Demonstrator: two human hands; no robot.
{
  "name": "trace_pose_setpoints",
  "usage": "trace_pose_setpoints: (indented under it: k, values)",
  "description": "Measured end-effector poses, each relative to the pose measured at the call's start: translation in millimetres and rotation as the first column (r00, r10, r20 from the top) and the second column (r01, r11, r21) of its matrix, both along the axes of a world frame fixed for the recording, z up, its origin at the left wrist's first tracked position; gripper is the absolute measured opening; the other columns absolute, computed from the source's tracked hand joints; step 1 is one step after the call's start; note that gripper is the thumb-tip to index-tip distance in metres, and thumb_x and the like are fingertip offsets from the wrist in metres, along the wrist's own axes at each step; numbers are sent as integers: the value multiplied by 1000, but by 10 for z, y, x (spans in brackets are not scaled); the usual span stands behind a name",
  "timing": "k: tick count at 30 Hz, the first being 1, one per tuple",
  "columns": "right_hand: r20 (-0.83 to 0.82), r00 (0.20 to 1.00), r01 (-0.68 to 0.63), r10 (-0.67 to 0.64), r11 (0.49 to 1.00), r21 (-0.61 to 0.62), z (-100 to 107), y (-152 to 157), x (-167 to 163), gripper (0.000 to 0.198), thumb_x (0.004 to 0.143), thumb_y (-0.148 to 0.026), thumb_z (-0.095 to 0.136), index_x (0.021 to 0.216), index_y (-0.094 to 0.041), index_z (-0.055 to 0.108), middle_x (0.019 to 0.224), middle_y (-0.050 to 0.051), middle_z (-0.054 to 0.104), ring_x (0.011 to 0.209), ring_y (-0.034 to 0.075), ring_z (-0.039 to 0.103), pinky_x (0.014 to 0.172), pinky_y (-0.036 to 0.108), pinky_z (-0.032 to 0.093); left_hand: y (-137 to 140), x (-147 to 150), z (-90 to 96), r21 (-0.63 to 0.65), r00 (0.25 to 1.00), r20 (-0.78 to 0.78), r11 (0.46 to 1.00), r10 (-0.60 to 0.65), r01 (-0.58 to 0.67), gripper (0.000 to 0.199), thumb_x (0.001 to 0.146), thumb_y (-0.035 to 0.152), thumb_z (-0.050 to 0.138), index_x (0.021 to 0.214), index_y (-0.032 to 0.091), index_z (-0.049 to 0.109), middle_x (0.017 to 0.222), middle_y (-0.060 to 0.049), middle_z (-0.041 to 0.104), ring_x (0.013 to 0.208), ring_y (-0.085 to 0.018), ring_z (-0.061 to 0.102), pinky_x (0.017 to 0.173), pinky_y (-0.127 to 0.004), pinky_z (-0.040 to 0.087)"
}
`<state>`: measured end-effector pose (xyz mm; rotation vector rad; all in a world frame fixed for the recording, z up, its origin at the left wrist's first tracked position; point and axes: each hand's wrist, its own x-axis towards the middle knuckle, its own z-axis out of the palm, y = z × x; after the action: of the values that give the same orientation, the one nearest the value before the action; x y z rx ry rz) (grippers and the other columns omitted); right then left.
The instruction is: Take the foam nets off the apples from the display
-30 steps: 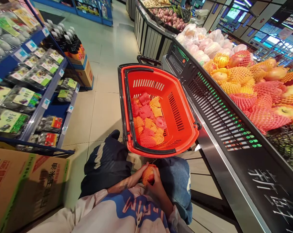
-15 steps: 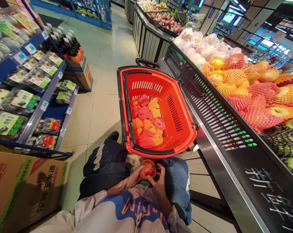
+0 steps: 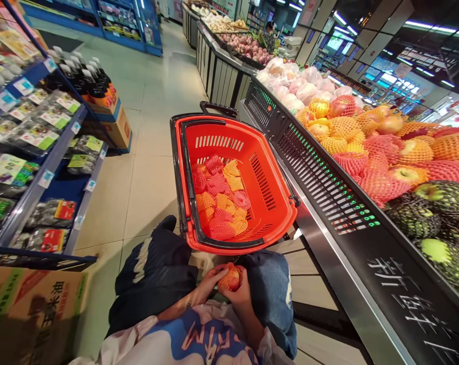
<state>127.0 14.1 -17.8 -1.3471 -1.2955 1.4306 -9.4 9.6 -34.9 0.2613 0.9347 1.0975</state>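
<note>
In the head view, the left hand (image 3: 208, 280) and the right hand (image 3: 241, 291) both clasp an apple (image 3: 231, 278) in a foam net, just below the near rim of the red basket (image 3: 267, 167), which holds loose foam nets (image 3: 220, 200).

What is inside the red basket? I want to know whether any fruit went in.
The red basket holds a pile of red and orange foam nets; no fruit shows, though the pile hides whatever lies beneath.
</note>
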Motion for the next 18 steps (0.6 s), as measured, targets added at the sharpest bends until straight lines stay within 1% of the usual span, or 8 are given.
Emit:
trace_pose_setpoints:
  k: [3,5,8,10,11,15,16,18]
  values:
    - [-38,997,58,-60,997,-48,-25,-10,-9,68,53,-17,81,112,-23,49,106,3,65,96,25,65,87,38,54,10,-44,47,33,1000,6,999,-11,11,41,65,39,85,93,14,71,96,-9,75,103,-34,65,89,-37,47]
    - [-71,993,92,-97,993,-75,-40,-12,-18,70,50,-16,82,111,-24,48,105,2,64,97,25,64,88,37,53,12,-60,97,64,998,47,997,-52,49,37,67,39,83,91,13,72,89,-9,74,99,-32,66,88,-36,46]
    - [-125,982,125,-141,984,-127,-55,-2,-32,78,46,-16,86,115,-24,49,107,3,65,100,26,64,90,39,53,13,-67,163,105,988,109,990,-107,96,37,67,38,83,94,14,73,88,-9,74,105,-32,64,92,-35,45]
    - [-164,973,133,-162,976,-174,-62,17,-32,80,44,-19,87,116,-23,51,106,4,67,99,27,65,90,40,53,10,-67,181,100,986,126,990,-113,101,38,66,39,83,94,15,73,88,-8,73,105,-32,64,93,-35,45]
    - [-182,968,136,-173,971,-196,-66,29,-27,78,44,-20,88,114,-22,54,104,4,68,98,27,65,89,40,53,7,-66,180,91,986,127,991,-111,100,38,66,40,83,93,15,73,87,-7,73,102,-31,64,92,-35,45]
    - [-235,942,164,-238,940,-298,-90,66,27,66,46,-26,90,105,-20,61,98,4,70,94,26,66,86,38,54,-3,-60,141,39,993,90,997,-74,71,36,64,43,85,85,18,70,86,-5,71,89,-24,63,83,-32,45]
    - [-246,934,171,-260,928,-332,-96,68,44,66,47,-29,90,106,-21,61,99,4,71,92,26,67,83,38,55,-4,-56,131,30,995,80,998,-66,64,37,63,44,86,84,18,70,88,-5,70,90,-24,62,84,-32,45]
    - [-274,912,180,-304,899,-400,-102,66,76,67,51,-38,89,110,-22,61,100,6,72,90,27,69,77,39,56,-4,-43,115,24,995,74,997,-71,69,38,62,46,87,83,18,71,92,-5,69,97,-25,61,89,-33,44]
